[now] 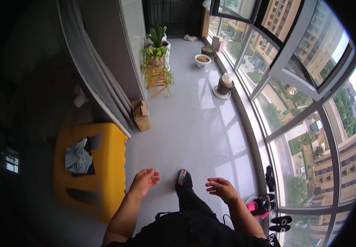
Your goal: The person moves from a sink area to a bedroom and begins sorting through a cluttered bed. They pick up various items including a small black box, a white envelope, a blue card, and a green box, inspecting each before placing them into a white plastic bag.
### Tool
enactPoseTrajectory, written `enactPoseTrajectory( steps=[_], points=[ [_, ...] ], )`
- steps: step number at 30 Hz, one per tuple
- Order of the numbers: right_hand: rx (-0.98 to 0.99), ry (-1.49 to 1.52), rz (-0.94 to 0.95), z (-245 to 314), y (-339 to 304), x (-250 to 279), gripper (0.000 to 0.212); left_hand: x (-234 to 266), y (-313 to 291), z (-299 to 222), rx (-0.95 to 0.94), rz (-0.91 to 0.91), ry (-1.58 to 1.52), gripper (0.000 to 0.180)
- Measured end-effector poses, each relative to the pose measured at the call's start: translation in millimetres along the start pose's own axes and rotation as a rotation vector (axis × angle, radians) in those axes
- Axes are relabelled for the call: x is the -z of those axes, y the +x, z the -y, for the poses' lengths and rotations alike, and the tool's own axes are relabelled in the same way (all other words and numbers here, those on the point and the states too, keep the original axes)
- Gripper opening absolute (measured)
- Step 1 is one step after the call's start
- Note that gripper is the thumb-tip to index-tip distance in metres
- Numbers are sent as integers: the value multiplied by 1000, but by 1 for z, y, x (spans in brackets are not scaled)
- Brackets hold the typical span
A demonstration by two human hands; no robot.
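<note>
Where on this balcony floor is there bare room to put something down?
The widest bare stretch of grey floor runs between the cardboard box and the window wall, up to the plant stand. It is crowded by the shoes at lower right and the pots at the far end. Both the left hand and the right hand are empty.

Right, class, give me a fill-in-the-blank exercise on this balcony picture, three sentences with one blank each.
1. Both hands, the left hand and the right hand, are open and hold ____.
2. A crumpled grey cloth lies on top of the ____ bin.
3. The potted plants stand on a ____ stand by the wall.

Missing words: nothing; yellow; wooden
</note>
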State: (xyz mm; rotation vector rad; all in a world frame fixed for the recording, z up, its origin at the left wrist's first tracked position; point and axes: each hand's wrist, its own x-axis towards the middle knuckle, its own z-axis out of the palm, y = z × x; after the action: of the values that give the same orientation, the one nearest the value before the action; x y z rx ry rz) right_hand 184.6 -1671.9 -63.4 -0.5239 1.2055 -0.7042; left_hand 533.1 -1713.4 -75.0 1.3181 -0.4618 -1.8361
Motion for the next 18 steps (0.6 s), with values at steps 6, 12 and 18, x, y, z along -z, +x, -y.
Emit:
enactPoseTrajectory(
  steps=[6,12,18],
  points=[
    [34,-11,-53,190,177,21,32,-63,138,-103,187,-13,-19,17],
    [93,-107,151,383,357,-12,31,-46,306,-213,115,-257,-82,15],
    [88,-114,44,541,535,9,38,-79,536,-345,116,-189,-77,19]
  ],
)
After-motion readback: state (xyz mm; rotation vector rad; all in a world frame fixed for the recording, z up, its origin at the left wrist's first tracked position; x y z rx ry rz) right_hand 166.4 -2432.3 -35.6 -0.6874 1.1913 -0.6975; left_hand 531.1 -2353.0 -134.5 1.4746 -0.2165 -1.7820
